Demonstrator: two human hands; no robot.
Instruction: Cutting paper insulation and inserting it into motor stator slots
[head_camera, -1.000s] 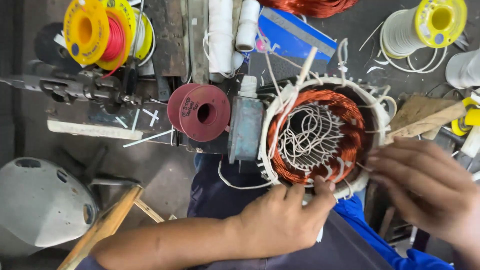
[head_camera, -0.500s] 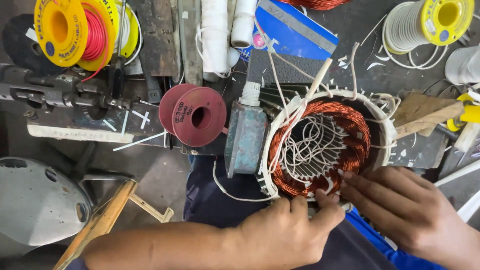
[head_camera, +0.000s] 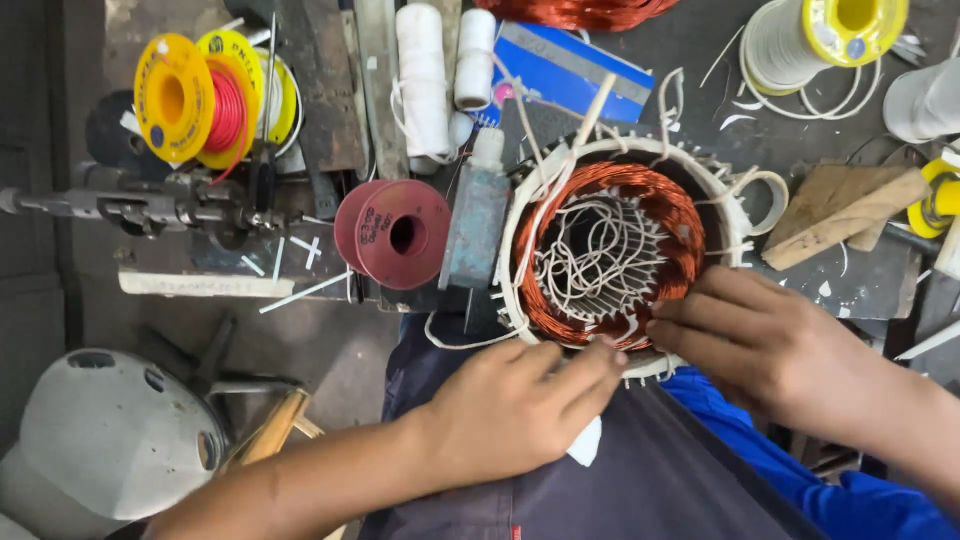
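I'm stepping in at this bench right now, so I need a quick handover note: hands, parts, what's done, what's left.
Left hand: fingertips on the near rim of the motor stator, holding nothing separate.
Right hand: fingertips pinching at the copper winding on the near right edge.
Stator lies open end up at the bench edge; white cord is tangled in its bore.
Done: coils seated, white ties along the rim.
Left: the near edge under the fingers, and the loose cord.

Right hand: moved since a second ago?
Yes. The right hand slid left along the stator's near rim, closing on the left hand.
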